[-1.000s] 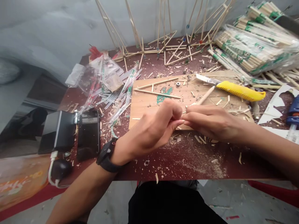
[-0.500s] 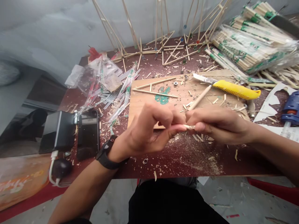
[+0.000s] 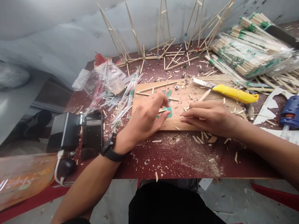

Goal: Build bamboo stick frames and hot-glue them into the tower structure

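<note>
No lettering could be read anywhere in the frame. Green printing ran along the chopstick wrappers (image 3: pixel 245 56) at upper right, too small to make out. A green mark on the wooden board (image 3: pixel 187 93) at centre lay partly under a hand. Pale characters on the orange sheet (image 3: pixel 21 183) at lower left were blurred.

Under my left hand (image 3: pixel 146 119) I see the pale tan wooden board (image 3: pixel 149 105), a green painted mark (image 3: pixel 168 109) showing at my fingertips. Beyond my right hand (image 3: pixel 207 116) lies a bright yellow-handled knife (image 3: pixel 233 92). The table (image 3: pixel 187 158) below both hands is dark maroon, speckled with pale shavings. My left wrist wears a black watch (image 3: pixel 111 149).
</note>
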A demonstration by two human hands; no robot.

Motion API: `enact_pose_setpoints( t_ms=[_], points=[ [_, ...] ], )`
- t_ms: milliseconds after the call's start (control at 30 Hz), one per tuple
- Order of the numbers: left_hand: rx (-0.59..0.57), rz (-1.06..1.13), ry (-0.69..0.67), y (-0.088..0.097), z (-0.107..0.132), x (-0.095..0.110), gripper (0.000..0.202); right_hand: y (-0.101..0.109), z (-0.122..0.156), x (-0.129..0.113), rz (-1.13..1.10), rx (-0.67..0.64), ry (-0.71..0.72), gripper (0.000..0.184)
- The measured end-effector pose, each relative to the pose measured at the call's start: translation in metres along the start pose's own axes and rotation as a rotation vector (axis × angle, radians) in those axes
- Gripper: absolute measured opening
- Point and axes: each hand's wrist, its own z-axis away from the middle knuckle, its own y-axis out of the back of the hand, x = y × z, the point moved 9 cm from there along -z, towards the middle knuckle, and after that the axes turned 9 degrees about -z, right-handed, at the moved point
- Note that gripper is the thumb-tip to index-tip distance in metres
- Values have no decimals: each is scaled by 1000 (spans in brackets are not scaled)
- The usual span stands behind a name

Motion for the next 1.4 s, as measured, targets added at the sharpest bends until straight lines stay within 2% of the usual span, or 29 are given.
enact_pose_setpoints(
  t_ms=[67, 133, 367, 667, 1000, 1400],
  points=[
    [55, 220, -3, 2, 1, 7, 22, 1, 1, -1, 42, -5, -1, 26],
    [63, 377, -7, -2, 1, 13, 26, -1, 3, -2, 84, -32, 3, 30],
    [72, 580, 141, -17, 4, 8, 31, -2, 3, -7, 166, -57, 30, 31],
    [231, 467, 19, 1, 6, 17, 38, -1, 1, -9, 161, -39, 70, 30],
    [155, 556, -1, -3, 7, 26, 41, -4, 5, -7, 173, -80, 67, 32],
    [200, 648, 57, -5, 5, 22, 42, -7, 3, -10, 128, -72, 80, 34]
  ],
)
